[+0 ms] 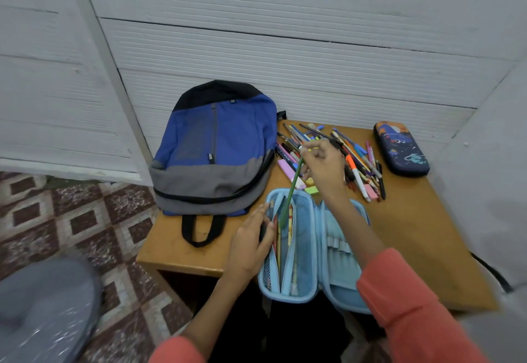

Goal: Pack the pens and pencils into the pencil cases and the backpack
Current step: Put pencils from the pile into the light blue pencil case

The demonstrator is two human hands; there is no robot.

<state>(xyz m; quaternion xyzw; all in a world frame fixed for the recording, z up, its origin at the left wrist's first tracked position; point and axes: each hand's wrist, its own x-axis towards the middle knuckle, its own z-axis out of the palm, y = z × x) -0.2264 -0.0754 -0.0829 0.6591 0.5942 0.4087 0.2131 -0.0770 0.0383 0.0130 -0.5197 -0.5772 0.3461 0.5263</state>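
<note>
A light blue pencil case lies open at the table's front edge, with several pencils in its left mesh pocket. My left hand holds that pocket's left rim. My right hand pinches the top of a green pencil, whose lower tip dips into the pocket. A heap of pens and pencils lies behind my right hand. A dark blue patterned pencil case sits zipped at the back right. The blue and grey backpack lies flat at the back left.
The small wooden table stands against a white wall. Pink and green erasers lie near the open case. A tiled floor and a grey blurred shape are to the left.
</note>
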